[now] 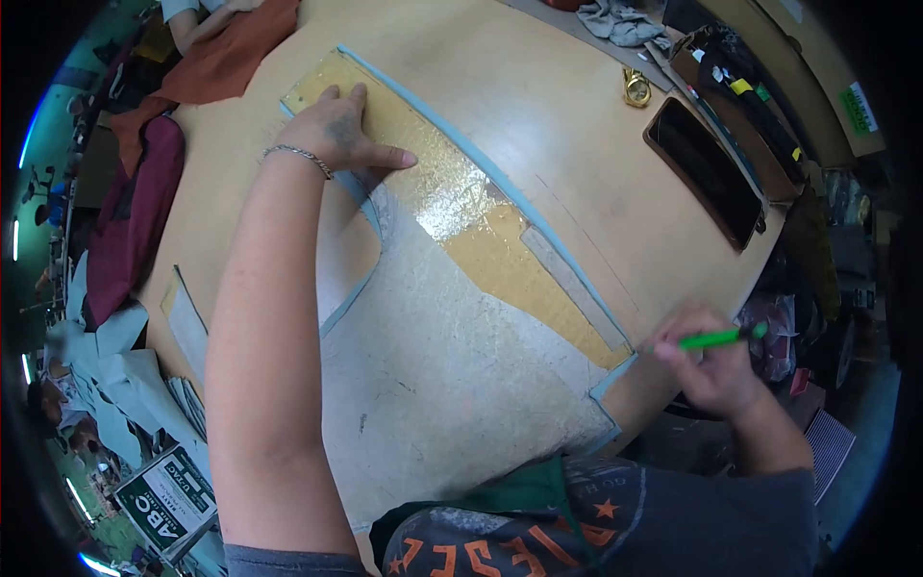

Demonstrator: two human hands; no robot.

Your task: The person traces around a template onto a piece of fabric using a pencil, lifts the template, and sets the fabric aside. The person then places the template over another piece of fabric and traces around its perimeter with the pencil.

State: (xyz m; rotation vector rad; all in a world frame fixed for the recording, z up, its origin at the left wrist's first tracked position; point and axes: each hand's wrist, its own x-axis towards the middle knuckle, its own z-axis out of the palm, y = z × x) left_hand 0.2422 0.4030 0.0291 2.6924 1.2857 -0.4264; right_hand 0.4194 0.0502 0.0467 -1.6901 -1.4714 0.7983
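Observation:
My left hand (341,133) lies with spread fingers on the upper end of a glossy yellow template (481,245), pressing it flat. Beneath the template is a large grey pattern piece (423,385), and light-blue material (461,142) shows as a strip along its outer edges. My right hand (710,365), somewhat blurred, is closed round a green pen (711,339). It is just right of the template's lower right corner, with the pen's rear end pointing right. Whether the tip touches the material cannot be made out.
A phone (707,168) and a gold watch (636,88) lie at the upper right, beside a pouch of tools (740,91). Orange cloth (236,58) and maroon cloth (144,216) hang at the left edge. Another person's arm (197,27) shows at the top left.

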